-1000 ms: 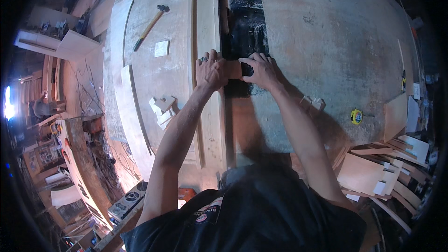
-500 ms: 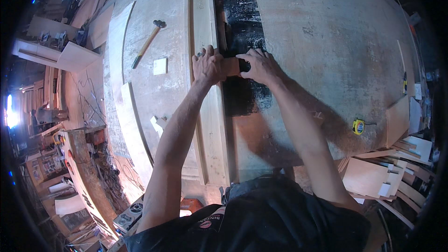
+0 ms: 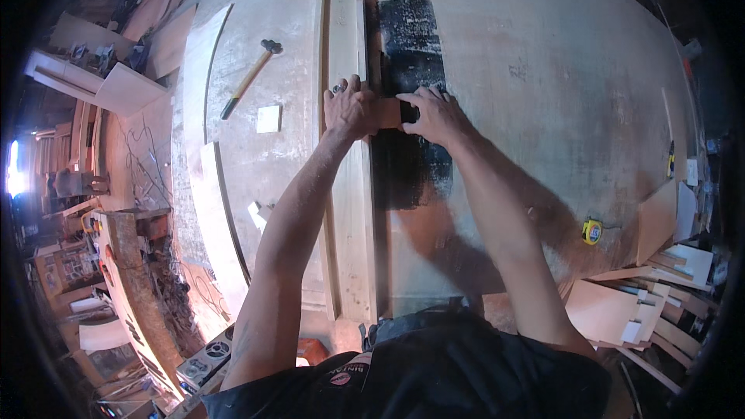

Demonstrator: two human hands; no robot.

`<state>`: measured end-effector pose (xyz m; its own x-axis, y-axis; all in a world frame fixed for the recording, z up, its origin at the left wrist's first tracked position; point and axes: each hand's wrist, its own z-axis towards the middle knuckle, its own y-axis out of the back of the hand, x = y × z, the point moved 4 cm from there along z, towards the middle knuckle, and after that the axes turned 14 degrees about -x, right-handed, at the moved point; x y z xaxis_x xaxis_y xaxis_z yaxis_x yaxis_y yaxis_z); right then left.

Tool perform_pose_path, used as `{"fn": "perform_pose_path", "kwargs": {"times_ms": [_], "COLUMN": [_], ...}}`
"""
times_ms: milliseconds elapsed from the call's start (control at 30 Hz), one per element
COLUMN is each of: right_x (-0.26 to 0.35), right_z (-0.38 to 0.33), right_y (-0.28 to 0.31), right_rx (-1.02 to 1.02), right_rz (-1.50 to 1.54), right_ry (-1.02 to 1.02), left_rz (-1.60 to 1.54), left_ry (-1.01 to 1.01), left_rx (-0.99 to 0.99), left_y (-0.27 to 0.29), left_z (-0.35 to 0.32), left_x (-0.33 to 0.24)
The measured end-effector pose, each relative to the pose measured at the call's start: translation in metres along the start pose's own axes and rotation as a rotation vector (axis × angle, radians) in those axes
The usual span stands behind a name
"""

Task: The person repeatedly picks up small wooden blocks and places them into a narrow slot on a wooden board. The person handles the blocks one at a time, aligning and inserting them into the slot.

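Note:
A long pale wooden beam point(image 3: 351, 240) with raised edges runs front to back across the worktable. Against its right side sits a small reddish-brown wooden block point(image 3: 389, 114). My left hand point(image 3: 353, 111) rests over the beam, with its fingers curled and closed on the block's left end. From the other side, my right hand point(image 3: 436, 115) pinches the block's right end between bent thumb and fingers. Under the right hand, a black patch point(image 3: 415, 39) marks the table. How far the block reaches beneath my left palm is hidden.
On the left lie a hammer point(image 3: 250, 77), a small white square piece point(image 3: 269, 119) and a long pale strip point(image 3: 223, 217). A yellow tape measure point(image 3: 592, 231) lies at the right. Stacked wood offcuts point(image 3: 613, 310) crowd the near right corner.
The view has shifted slightly, so the table's things appear a little lower. Both hands keep nearly the same grip on the block by the beam.

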<state>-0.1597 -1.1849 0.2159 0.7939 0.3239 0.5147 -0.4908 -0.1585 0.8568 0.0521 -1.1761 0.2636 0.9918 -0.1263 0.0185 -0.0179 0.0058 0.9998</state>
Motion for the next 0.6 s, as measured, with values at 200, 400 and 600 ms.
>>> {"fn": "perform_pose_path", "kwargs": {"times_ms": [200,400,600], "right_x": [-0.005,-0.009,-0.011], "right_z": [0.009,0.016,0.022], "right_y": [-0.009,-0.011,-0.009], "right_rx": [-0.089,-0.102,-0.12], "right_rz": [-0.016,0.023,0.006], "right_ry": [-0.005,0.0,0.009], "left_rz": [-0.037,-0.044,0.003], "left_ry": [0.028,0.067,0.071], "left_rx": [-0.007,0.008,0.014], "left_y": [-0.001,-0.011,-0.01], "left_z": [0.008,0.019,0.027], "left_x": [0.003,0.007,0.007]}}
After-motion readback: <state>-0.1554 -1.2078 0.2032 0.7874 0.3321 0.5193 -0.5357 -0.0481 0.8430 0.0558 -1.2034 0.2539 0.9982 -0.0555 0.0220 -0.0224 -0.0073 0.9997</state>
